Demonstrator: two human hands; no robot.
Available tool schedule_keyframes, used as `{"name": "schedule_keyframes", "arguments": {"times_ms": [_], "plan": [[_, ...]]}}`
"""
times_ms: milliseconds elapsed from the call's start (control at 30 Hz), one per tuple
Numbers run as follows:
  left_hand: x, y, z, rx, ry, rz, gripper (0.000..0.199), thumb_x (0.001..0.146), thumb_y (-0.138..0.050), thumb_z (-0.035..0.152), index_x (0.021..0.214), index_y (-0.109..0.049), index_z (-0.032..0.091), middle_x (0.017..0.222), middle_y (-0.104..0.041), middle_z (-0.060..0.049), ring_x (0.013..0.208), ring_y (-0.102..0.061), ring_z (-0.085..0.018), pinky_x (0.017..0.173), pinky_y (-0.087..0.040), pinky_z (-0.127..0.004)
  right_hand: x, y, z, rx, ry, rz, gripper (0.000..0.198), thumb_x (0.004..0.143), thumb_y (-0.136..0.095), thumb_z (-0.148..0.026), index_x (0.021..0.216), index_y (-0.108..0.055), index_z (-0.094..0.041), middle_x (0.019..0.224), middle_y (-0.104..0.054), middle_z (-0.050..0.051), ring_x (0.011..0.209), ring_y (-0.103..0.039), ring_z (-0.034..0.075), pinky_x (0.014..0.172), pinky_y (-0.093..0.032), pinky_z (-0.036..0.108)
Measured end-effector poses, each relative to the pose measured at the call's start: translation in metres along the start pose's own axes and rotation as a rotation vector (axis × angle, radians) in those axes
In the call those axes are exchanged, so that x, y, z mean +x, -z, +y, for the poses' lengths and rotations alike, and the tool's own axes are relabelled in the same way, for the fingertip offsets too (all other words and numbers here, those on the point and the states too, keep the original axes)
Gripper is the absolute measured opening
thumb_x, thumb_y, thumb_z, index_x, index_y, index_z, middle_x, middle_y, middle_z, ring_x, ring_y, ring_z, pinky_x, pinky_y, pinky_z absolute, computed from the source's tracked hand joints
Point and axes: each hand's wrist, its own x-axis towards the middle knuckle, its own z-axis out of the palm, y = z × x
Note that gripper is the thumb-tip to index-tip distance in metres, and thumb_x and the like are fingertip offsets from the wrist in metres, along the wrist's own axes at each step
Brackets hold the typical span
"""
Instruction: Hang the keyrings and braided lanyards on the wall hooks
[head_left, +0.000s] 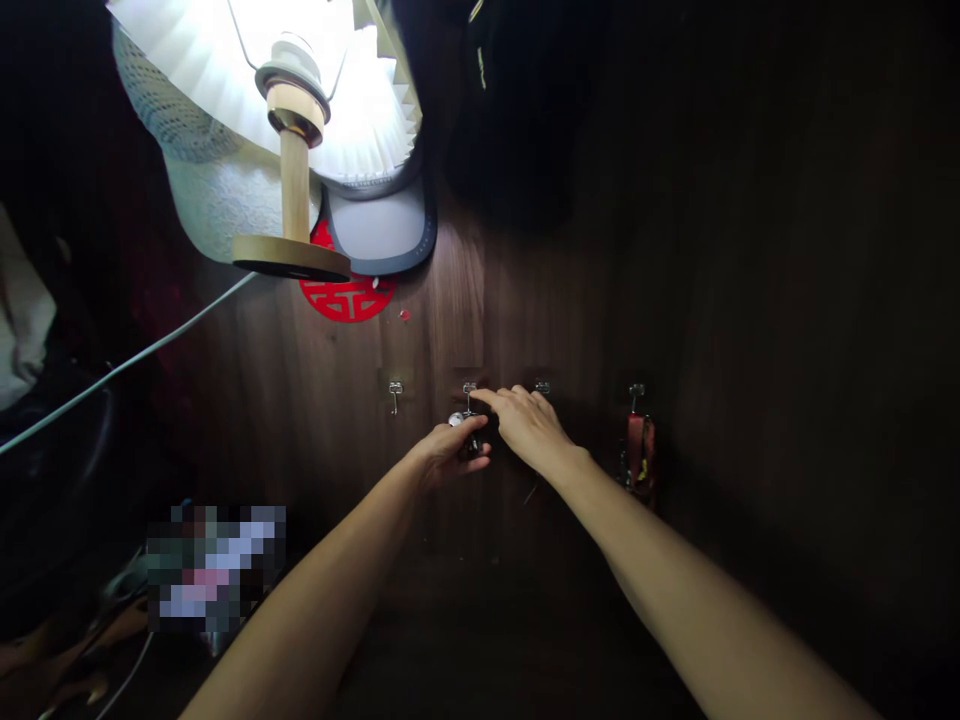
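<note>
My left hand (448,450) is closed on a small shiny black-and-silver thing (475,441) with a round bright part, just below a metal hook (469,387) on the dark wood panel. Its kind is too small and dark to tell. Thumb and fingers pinch it from the left. My right hand (527,420) comes in from the right, palm toward the panel and fingers stretched out. Its index fingertip is at the same hook, and I see nothing held in it. The other right fingers partly cover the lower end of a neighbouring hook (542,386).
A lit lamp (294,190) with a pleated shade stands out at upper left, its cord (135,355) running left. Behind it are a grey cap (379,225) and a red round paper cut-out (349,300). More hooks (396,388) flank my hands; a reddish item (637,445) hangs at right.
</note>
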Motion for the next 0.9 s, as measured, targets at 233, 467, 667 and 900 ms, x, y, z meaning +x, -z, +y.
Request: {"name": "schedule_keyframes", "arguments": {"times_ms": [233,467,667,900], "plan": [[-0.005,0.006,0.005,0.038,-0.065,0.027,0.013,0.069,-0.071,0.014,0.074,-0.059,0.013,0.063,-0.062,0.000,0.055,-0.062,-0.010,0.047,-0.053,-0.019,0.001,0.005,-0.004,-0.012,-0.011,-0.035,0.042,0.091,-0.035,-0.015,0.126,-0.050,-0.032,0.112,-0.063,0.006,0.103,-0.050,0.024,0.088,-0.031,0.038],[-0.008,-0.015,0.011,0.074,-0.146,0.013,0.017,0.065,-0.073,0.014,0.068,-0.057,0.013,0.055,-0.060,0.002,0.047,-0.057,-0.007,0.037,-0.040,-0.013,0.003,0.008,-0.006,-0.064,0.012,-0.062,0.038,0.088,-0.043,-0.020,0.124,-0.052,-0.030,0.108,-0.066,0.009,0.099,-0.054,0.026,0.084,-0.033,0.038],[-0.032,-0.001,-0.018,0.116,-0.133,-0.015,0.018,0.068,-0.070,0.024,0.078,-0.057,0.017,0.059,-0.059,0.004,0.049,-0.057,-0.005,0.039,-0.037,-0.011,-0.001,0.007,-0.002,0.009,-0.028,-0.069,0.045,0.087,-0.039,-0.013,0.127,-0.049,-0.031,0.105,-0.067,0.007,0.097,-0.057,0.022,0.084,-0.035,0.036],[-0.070,0.092,-0.144,0.757,0.137,0.151,0.022,0.057,-0.064,0.014,0.076,-0.054,0.017,0.054,-0.057,0.004,0.040,-0.053,-0.013,0.033,-0.035,-0.019,-0.039,-0.015,0.035,0.501,-0.094,0.489,0.050,0.074,-0.032,-0.001,0.110,-0.060,-0.022,0.084,-0.065,0.002,0.078,-0.058,0.015,0.076,-0.044,0.028]]}}
